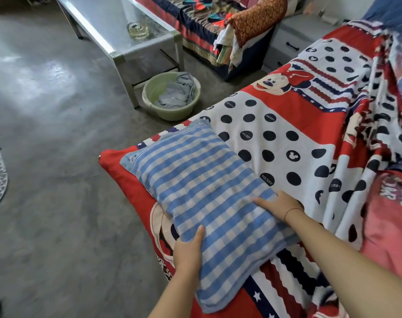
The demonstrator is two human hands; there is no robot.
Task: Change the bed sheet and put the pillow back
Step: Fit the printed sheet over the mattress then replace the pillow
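Observation:
A blue-and-white checked pillow point(204, 198) lies at the near left corner of the bed, on a red, white and navy cartoon-print sheet point(294, 125) that covers the mattress. My left hand point(188, 251) holds the pillow's near left edge, thumb on top and fingers hidden underneath. My right hand point(278, 204) rests on the pillow's right edge with fingers spread flat. A bunched quilt point(383, 125) in the same print lies along the right side of the bed.
A green basin point(149, 97) with grey cloth stands on the concrete floor by the bed. Behind it is a metal table point(117, 33) bearing a glass ashtray point(138, 30). A sofa with patterned covers point(218, 24) and a grey nightstand point(291, 42) stand at the back.

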